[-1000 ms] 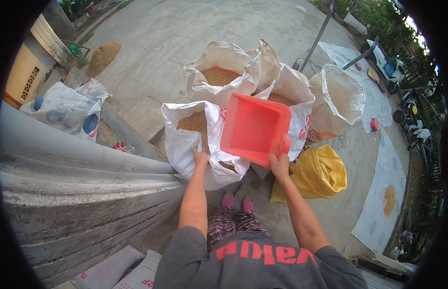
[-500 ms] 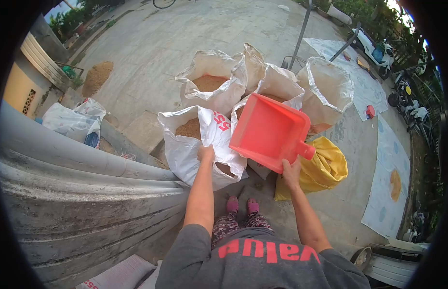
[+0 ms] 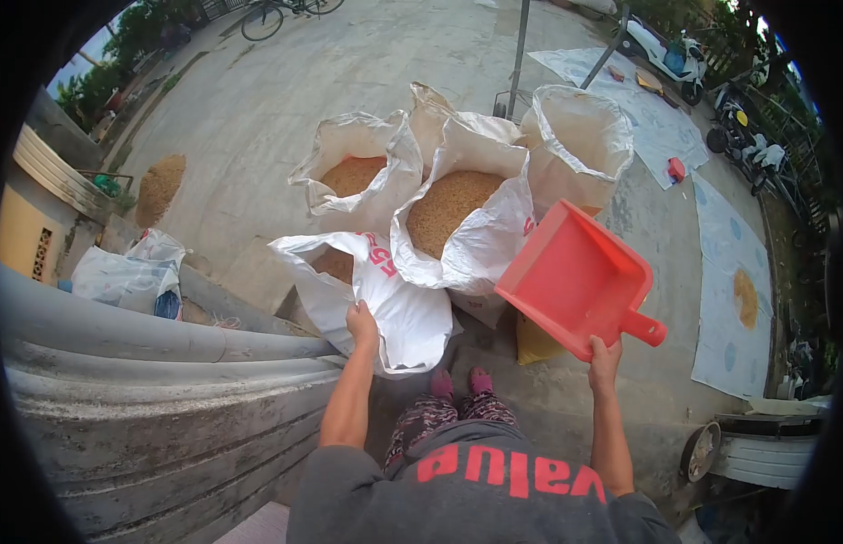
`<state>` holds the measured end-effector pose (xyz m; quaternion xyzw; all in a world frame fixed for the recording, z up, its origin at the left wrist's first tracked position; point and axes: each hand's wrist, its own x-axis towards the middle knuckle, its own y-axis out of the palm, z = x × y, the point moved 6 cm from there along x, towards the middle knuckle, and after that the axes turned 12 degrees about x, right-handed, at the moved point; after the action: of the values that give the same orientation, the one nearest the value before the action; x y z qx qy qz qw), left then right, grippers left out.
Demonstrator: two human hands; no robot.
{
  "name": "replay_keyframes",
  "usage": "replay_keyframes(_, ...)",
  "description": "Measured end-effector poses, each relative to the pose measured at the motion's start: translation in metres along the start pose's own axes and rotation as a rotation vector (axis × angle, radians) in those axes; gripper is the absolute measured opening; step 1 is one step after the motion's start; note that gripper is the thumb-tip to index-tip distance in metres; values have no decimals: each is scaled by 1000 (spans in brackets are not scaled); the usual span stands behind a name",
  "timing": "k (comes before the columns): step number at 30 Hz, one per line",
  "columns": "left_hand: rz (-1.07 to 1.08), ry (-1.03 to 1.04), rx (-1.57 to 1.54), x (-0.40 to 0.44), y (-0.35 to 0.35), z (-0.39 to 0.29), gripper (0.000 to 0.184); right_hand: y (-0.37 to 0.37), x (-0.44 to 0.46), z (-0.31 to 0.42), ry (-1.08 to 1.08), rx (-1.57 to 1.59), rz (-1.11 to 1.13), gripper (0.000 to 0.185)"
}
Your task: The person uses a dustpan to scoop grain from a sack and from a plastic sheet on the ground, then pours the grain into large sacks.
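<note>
My left hand [image 3: 362, 325] is closed on the edge of the near white sack [image 3: 399, 317], which has red print and some grain showing inside. In my right hand [image 3: 605, 357] is a red dustpan-like scoop [image 3: 576, 272], gripped at its near edge beside the handle. No grain shows in the scoop. Just behind the near sack stands an open white sack [image 3: 480, 249] with brown grain [image 3: 450, 207] inside. Another open sack [image 3: 363, 208] at the back left also holds grain. A tall open sack [image 3: 585, 136] stands at the back right, its bottom hidden.
A yellow sack [image 3: 536, 343] sits partly behind the scoop. Thick pipes [image 3: 168, 335] and a wall run along the left. Grain piles lie on the ground [image 3: 160, 186] and on a pale sheet [image 3: 730, 354] at right. Motorbikes [image 3: 662, 56] and a bicycle [image 3: 263, 20] stand farther off.
The scoop has moved right, away from the sacks, uncovering the grain in the middle sack. My left hand has pulled the near sack's edge over, covering its small front opening. The view has shifted.
</note>
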<state>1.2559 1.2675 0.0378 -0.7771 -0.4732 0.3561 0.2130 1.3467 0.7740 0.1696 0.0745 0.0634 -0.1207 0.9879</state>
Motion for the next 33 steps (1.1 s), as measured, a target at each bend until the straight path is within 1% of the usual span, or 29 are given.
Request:
replay_keyframes(2, 50, 193, 32, -3, 0, 20, 35, -15, -4, -13, 25, 23, -38, 44)
replay_keyframes(4, 18, 172, -13, -3, -12, 15, 33, -20, -4, -19, 88, 89, -71, 44)
replay_keyframes(6, 35, 122, -10, -5, -27, 15, 32, -17, -2, -22, 94, 100, -68, 44)
replay_keyframes(7, 19, 108, -8, 0, -29, 25, 32, -14, -2, -25, 101, 125, -78, 44)
replay_keyframes(8, 18, 153, 7, 8, -26, 35, 31, -8, -1, -27, 114, 126, -68, 44)
replay_keyframes(9, 27, 205, 24, 6, -29, 31, 31, -4, 0, -28, 134, 153, -72, 43)
replay_keyframes(10, 31, 212, 32, 5, -32, 28, 31, -4, -1, -29, 147, 182, -86, 42)
replay_keyframes(12, 22, 292, 86, -1, -38, 7, 32, -9, 1, -34, 132, 212, -95, 41)
replay_keyframes(14, 41, 318, 131, -1, -38, -6, 28, -14, 1, -35, 122, 229, -88, 41)
replay_keyframes(16, 63, 344, 173, -3, -34, -19, 25, -21, -5, -34, 155, 255, -107, 43)
replay_keyframes(18, -162, 525, 139, -11, -40, -47, 25, -40, -6, -38, 148, 243, -121, 43)
replay_keyframes(19, -153, 531, 134, -20, -39, -66, 25, -49, -8, -39, 150, 229, -126, 44)
replay_keyframes(21, -504, 875, 262, -65, -43, -131, 28, -63, -12, -36, 136, 227, -152, 44)
replay_keyframes(22, -382, 951, 183, -72, -26, -149, 26, -70, -14, -34, 128, 227, -169, 45)
replay_keyframes(23, -212, 1004, 184, -83, -6, -167, 25, -76, -14, -33, 123, 229, -166, 45)
replay_keyframes(24, -92, 1035, 183, -92, 16, -181, 28, -86, -15, -33, 122, 247, -199, 45)
replay_keyframes(26, -49, 1033, 359, -102, 62, -196, 51, -108, -15, -34, 108, 271, -232, 46)
replay_keyframes(28, -62, 871, 641, -104, 98, -203, 58, -137, -16, -38, 156, 284, -257, 47)
replay_keyframes(29, -67, 872, 628, -101, 112, -204, 58, -151, -17, -34, 144, 285, -250, 47)
replay_keyframes(31, 404, 468, 722, -86, 154, -180, 50, -178, -23, -26, 161, 280, -303, 48)
replay_keyframes(32, 404, 473, 719, -96, 164, -182, 50, -190, -26, -18, 156, 282, -305, 48)
replay_keyframes(33, 454, 772, 608, -124, 172, -197, 46, -202, -32, -5, 109, 273, -334, 48)
